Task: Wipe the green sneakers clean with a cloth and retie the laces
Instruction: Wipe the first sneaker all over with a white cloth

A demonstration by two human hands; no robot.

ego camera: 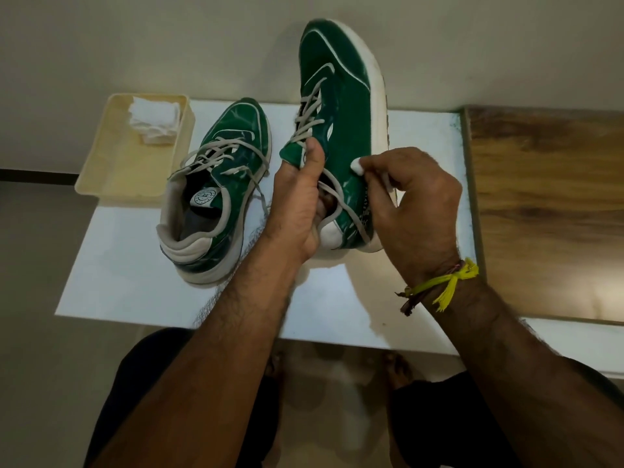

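We hold the raised sneaker above the white table, left hand clenched at tongue and collar, the stiffest grip point. Right hand pinches the cloth against the side panel. Light shoe, probably slick upper, floppy laces. Second sneaker sits untied on the table.
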